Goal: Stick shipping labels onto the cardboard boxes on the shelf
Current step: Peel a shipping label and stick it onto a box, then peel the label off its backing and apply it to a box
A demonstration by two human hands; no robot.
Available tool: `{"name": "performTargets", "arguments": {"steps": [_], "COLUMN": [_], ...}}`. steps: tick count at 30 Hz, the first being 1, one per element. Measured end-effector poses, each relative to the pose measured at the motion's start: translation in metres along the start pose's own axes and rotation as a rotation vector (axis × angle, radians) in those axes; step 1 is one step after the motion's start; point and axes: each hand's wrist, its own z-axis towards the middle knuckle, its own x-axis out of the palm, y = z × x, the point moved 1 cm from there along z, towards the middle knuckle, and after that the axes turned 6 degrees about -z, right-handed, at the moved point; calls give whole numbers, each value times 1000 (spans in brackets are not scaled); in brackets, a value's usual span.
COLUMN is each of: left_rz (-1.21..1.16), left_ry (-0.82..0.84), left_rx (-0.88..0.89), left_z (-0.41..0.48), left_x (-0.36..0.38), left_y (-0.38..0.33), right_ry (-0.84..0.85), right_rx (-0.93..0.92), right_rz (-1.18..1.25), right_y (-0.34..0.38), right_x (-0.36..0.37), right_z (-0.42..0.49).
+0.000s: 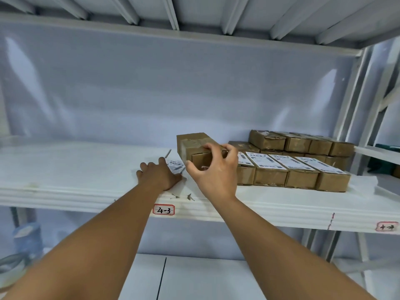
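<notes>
Clasps bare box (191, 142) in right grip (214, 172) for labelling; pins label sheet (175, 165) under flat, released left grip (159, 174).

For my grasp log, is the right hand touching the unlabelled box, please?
Touching: head view shows the right hand gripping the unlabelled box, fingers on top.

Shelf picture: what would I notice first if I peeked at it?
Two hands meet in the middle: the right hand grips a bare cardboard box, while the left hand rests on the shelf next to a loose label. To the right sits a row of labelled boxes.
</notes>
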Motion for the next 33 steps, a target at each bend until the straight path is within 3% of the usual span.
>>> {"name": "performTargets", "arguments": {"steps": [7, 13, 22, 29, 33], "left_rz": [42, -29, 297, 392, 280], "left_ry": [143, -52, -211, -309, -440], "left_rx": [6, 64, 155, 284, 250], "left_z": [16, 21, 23, 15, 16], "left_x": [4, 7, -3, -17, -34], "left_y": [-3, 2, -4, 5, 23], "right_ry": [50, 88, 112, 11, 25], "right_rx": [58, 105, 184, 12, 59], "right_rz": [64, 108, 178, 190, 217], "right_y": [2, 3, -6, 2, 4], "right_x": [23, 42, 45, 44, 39], "right_z": [5, 7, 10, 4, 5]}}
